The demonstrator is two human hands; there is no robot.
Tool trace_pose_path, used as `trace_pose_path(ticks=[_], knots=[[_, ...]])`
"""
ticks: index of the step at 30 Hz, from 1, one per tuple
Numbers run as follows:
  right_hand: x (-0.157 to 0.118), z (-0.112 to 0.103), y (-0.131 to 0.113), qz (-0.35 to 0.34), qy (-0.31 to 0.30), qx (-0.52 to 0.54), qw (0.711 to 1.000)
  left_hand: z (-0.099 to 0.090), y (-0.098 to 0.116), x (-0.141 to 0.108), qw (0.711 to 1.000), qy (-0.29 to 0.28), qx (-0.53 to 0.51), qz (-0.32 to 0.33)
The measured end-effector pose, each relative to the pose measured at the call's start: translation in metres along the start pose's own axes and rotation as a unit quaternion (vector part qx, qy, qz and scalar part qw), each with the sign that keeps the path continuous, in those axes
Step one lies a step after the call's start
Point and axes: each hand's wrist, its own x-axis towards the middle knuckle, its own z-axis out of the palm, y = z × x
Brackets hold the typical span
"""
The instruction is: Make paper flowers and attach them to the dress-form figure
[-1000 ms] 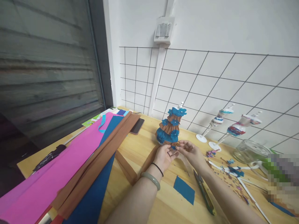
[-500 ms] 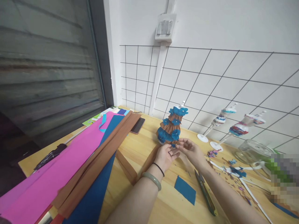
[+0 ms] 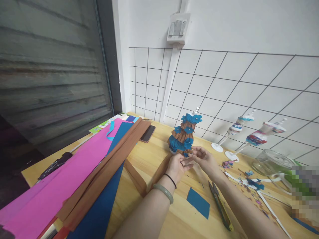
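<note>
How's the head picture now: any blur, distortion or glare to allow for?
Head view: even light, slight reflections on the clear jar; wide-angle distortion seems to tilt the white figurines; a pixelated patch sits lower right; detail is soft where left hand and right hand meet the dress.

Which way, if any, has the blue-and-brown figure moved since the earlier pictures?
No; judged against the phone on the table, the blue-and-brown figure keeps its place, with no visible shift.

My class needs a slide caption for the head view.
Left hand and right hand at the bottom of a miniature ruffled blue-and-brown dress, blue rectangle and scissors nearby.
</note>
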Motion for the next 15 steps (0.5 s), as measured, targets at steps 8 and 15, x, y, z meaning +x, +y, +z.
trace_pose_path(ticks=[8,15], knots=[[0.000,0.000,0.003,-0.011,0.007,-0.022,1.000,0.000,-0.004,-0.003,0.998,-0.039,0.027,0.041],[0.001,-0.001,0.011,-0.021,0.002,-0.029,0.999,0.000,-0.006,-0.001,0.997,-0.035,0.032,0.057]])
